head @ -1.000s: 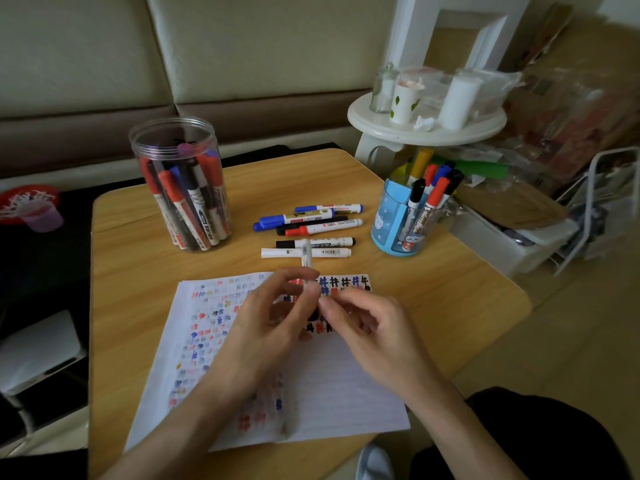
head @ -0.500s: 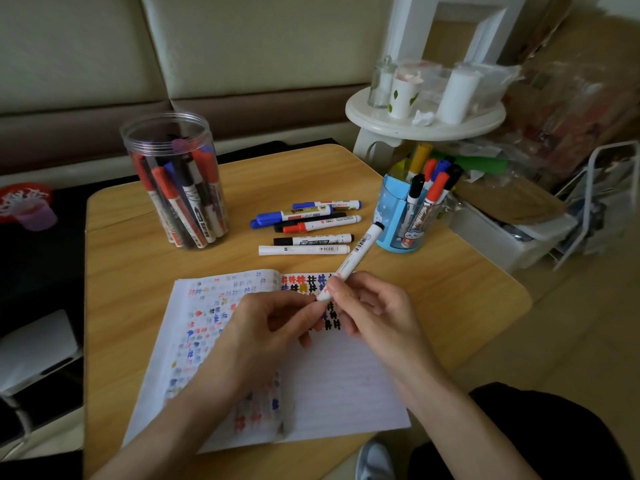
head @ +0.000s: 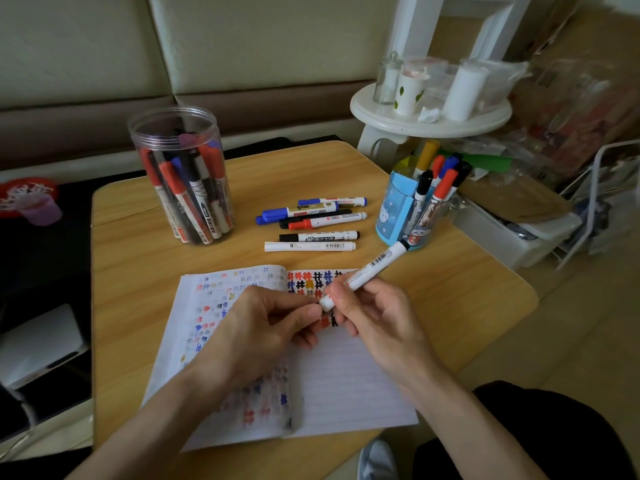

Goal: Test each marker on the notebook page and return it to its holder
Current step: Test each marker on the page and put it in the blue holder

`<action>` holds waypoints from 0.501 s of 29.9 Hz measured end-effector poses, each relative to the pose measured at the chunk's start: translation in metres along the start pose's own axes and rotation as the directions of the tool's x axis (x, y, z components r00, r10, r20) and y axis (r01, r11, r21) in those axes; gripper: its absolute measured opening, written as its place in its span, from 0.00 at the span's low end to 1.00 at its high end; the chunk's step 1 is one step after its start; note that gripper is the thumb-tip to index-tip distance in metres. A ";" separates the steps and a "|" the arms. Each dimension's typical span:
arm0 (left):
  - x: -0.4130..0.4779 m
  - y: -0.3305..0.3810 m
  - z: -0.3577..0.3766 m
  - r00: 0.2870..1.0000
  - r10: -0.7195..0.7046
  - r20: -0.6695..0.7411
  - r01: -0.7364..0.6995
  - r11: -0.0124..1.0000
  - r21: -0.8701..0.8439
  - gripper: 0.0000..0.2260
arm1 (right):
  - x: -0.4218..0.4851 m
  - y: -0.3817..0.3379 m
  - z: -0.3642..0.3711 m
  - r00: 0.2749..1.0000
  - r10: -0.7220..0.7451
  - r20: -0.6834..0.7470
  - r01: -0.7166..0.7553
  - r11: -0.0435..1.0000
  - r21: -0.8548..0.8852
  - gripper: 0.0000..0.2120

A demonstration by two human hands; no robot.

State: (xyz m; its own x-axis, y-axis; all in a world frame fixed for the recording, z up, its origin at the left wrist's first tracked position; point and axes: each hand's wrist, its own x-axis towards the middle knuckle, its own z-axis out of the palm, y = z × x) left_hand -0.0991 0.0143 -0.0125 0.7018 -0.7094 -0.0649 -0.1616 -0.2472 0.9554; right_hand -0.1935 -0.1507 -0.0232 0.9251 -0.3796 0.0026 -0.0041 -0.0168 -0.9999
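My right hand (head: 377, 320) grips a white marker (head: 372, 268) above the open notebook (head: 339, 379). The marker's far end slants up to the right, toward the blue holder (head: 393, 216). My left hand (head: 266, 327) pinches the marker's near end, where the cap sits. Rows of coloured test marks fill the left page and the top of the right page. Several loose markers (head: 311, 220) lie on the table behind the notebook. A clear jar (head: 180, 174) holds several more markers at the back left.
The wooden table (head: 131, 265) ends close on the right. Beyond it stand a round white stool (head: 429, 119) with cups, a white bin and a wire rack (head: 609, 188). A sofa runs along the back. A dark surface with a red basket (head: 27, 195) lies to the left.
The marker swung from pointing straight away to slanting right toward the blue holder. Both hands stayed together at its near end, and the view shifted slightly.
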 end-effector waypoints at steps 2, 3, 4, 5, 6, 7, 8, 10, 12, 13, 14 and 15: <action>-0.003 -0.003 -0.006 0.999 -0.049 -0.002 0.048 0.999 -0.025 0.09 | 0.005 -0.009 -0.018 0.992 0.019 -0.123 -0.009 0.996 0.085 0.17; -0.005 -0.006 -0.010 0.998 -0.063 -0.008 0.063 0.997 -0.045 0.08 | 0.007 -0.014 -0.030 0.984 0.004 -0.181 0.015 0.994 0.105 0.17; -0.007 -0.008 -0.012 0.998 -0.067 -0.015 0.065 0.996 -0.066 0.07 | 0.009 -0.018 -0.040 0.978 -0.023 -0.208 0.041 0.996 0.080 0.16; -0.010 -0.008 -0.014 0.998 -0.057 -0.020 0.056 0.996 -0.072 0.07 | 0.009 -0.019 -0.046 0.978 -0.041 -0.205 0.048 0.998 0.028 0.15; -0.011 -0.009 -0.015 0.998 -0.051 -0.026 0.048 0.996 -0.080 0.08 | 0.008 -0.018 -0.045 0.981 -0.038 -0.190 0.035 0.999 -0.019 0.14; -0.012 -0.009 -0.015 0.998 -0.044 -0.035 0.041 0.996 -0.083 0.09 | 0.005 -0.014 -0.041 0.985 -0.014 -0.174 0.008 0.999 -0.037 0.13; -0.013 -0.009 -0.014 0.998 -0.035 -0.054 0.030 0.996 -0.083 0.09 | 0.003 -0.008 -0.036 0.987 0.014 -0.161 -0.019 0.999 -0.031 0.11; -0.014 -0.008 -0.013 0.993 -0.023 -0.112 0.016 0.998 -0.067 0.10 | -0.003 0.001 -0.028 0.987 0.052 -0.154 -0.052 0.999 0.006 0.09; -0.014 -0.006 -0.012 0.987 -0.029 -0.158 0.017 0.997 -0.075 0.11 | -0.008 0.004 -0.025 0.983 0.066 -0.172 -0.059 0.997 0.041 0.08; -0.015 -0.006 -0.011 0.986 -0.029 -0.163 0.017 0.997 -0.078 0.11 | -0.009 0.004 -0.026 0.979 0.065 -0.193 -0.056 0.997 0.051 0.08; -0.015 -0.006 -0.011 0.986 -0.038 -0.162 0.024 0.996 -0.088 0.11 | -0.009 0.004 -0.028 0.974 0.061 -0.219 -0.051 0.997 0.049 0.08; -0.016 -0.005 -0.011 0.986 -0.049 -0.159 0.033 0.995 -0.099 0.10 | -0.010 0.003 -0.030 0.969 0.053 -0.240 -0.045 0.998 0.040 0.08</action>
State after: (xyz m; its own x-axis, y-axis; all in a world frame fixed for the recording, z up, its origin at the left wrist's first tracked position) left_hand -0.1020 0.0339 -0.0135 0.8101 -0.5826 -0.0649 -0.0688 -0.2044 0.9765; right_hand -0.2141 -0.1751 -0.0261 0.8056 -0.5906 -0.0467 -0.0303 0.0376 -0.9988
